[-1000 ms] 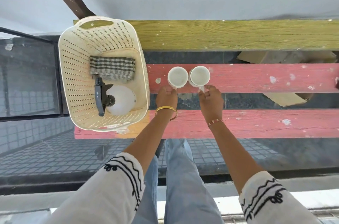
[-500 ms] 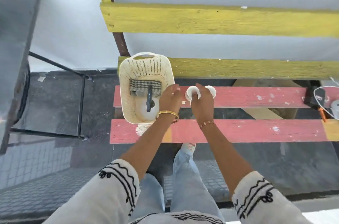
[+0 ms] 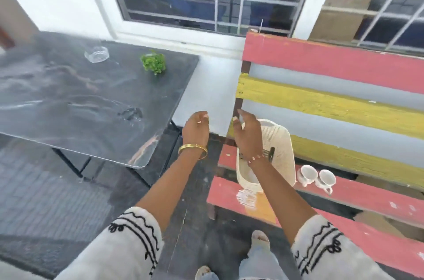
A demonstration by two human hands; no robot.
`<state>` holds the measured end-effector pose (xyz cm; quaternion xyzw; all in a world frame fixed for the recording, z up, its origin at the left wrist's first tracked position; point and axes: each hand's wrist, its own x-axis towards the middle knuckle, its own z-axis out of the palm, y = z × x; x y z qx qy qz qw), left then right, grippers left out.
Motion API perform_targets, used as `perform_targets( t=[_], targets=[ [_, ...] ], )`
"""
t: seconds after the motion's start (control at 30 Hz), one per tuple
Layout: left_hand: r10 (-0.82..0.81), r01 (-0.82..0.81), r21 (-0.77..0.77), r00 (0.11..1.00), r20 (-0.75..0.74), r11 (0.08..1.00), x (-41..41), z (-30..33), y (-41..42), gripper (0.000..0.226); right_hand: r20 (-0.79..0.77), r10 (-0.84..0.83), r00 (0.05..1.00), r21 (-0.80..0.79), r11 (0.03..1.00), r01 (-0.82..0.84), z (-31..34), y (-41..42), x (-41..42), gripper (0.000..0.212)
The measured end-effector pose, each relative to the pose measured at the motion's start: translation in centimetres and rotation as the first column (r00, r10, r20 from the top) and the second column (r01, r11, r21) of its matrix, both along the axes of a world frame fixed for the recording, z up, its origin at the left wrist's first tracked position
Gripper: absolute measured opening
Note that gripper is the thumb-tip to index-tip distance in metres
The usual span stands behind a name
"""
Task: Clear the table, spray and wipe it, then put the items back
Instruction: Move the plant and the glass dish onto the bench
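no readable text, label, brand or number shows anywhere. the small dark marks on the yellow slat's (image 3: 321, 105) left end may be printing, but the blur leaves them illegible.

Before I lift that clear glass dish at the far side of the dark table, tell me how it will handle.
The glass dish looks thick-walled, so probably heavy for its size and rigid. Its smooth clear surface may be slippery, so a firm hold seems wise. It sits low and wide on the table, so it should slide rather than tip when pushed, but it would likely break if dropped.
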<state>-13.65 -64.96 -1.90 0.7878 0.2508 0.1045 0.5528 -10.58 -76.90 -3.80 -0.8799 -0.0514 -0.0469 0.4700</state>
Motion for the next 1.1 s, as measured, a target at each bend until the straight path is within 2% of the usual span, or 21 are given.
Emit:
perform_targets(
  t=[0.37,0.5,0.6,0.87,1.1],
  targets=[
    [0.302,-0.301,-0.018,0.95,0.086,0.953,-4.8,3.2,15.7,0.031,0.059,0.311,0.948,0.011,0.95,-0.313,3.4,16.2,-0.5,0.037],
    [0.335,-0.337,0.015,0.939,0.08,0.941,-4.0,2.8,20.3,0.031,0.055,0.369,0.928,0.023,0.928,-0.371,3.2,21.1,0.8,0.039],
    [0.354,-0.354,-0.015,0.93,0.094,0.935,-1.9,2.1,24.3,0.028,0.02,0.393,0.919,0.058,0.917,-0.394,2.0,25.3,3.1,0.039],
    [0.296,-0.295,0.039,0.955,-0.035,0.955,5.3,0.2,33.9,0.028,-0.092,0.302,0.949,0.077,0.952,-0.296,-0.7,34.4,10.2,0.038],
    [0.157,-0.151,0.069,0.983,-0.094,0.986,11.6,-1.0,36.8,0.027,-0.101,0.254,0.962,0.029,0.967,-0.252,-1.0,37.1,15.5,0.039]
  ],
)
